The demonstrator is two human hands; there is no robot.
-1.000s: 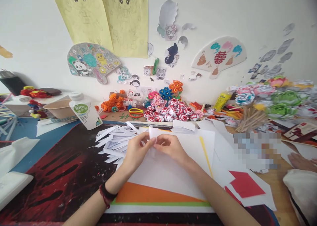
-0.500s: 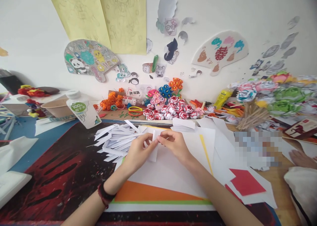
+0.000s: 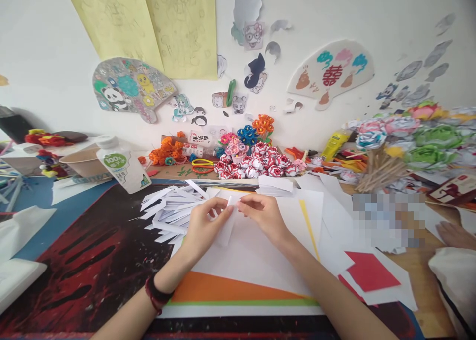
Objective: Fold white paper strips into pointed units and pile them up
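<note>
My left hand (image 3: 203, 226) pinches a folded white paper strip (image 3: 226, 233) between thumb and fingers, over the sheets. The strip slants, and its lower end is slightly blurred. Close against its upper edge, the thumb and forefinger of my right hand (image 3: 262, 216) are pinched together at the paper. Beneath both hands lies a large white sheet (image 3: 260, 265), with orange paper (image 3: 223, 288) and a green edge showing under it. A heap of folded white paper strips (image 3: 171, 208) spreads just left of my left hand.
A white bottle (image 3: 122, 164) stands behind the heap, beside a paper bowl (image 3: 80, 161). Red-and-white flowers (image 3: 256, 164) line the wall side. Red paper (image 3: 372, 270) lies to the right. Another person's hand (image 3: 455, 235) rests at the right edge.
The paper strip has tilted, its lower end swinging left. My left hand has shifted slightly up and left, while my right hand stays near the strip's top.
</note>
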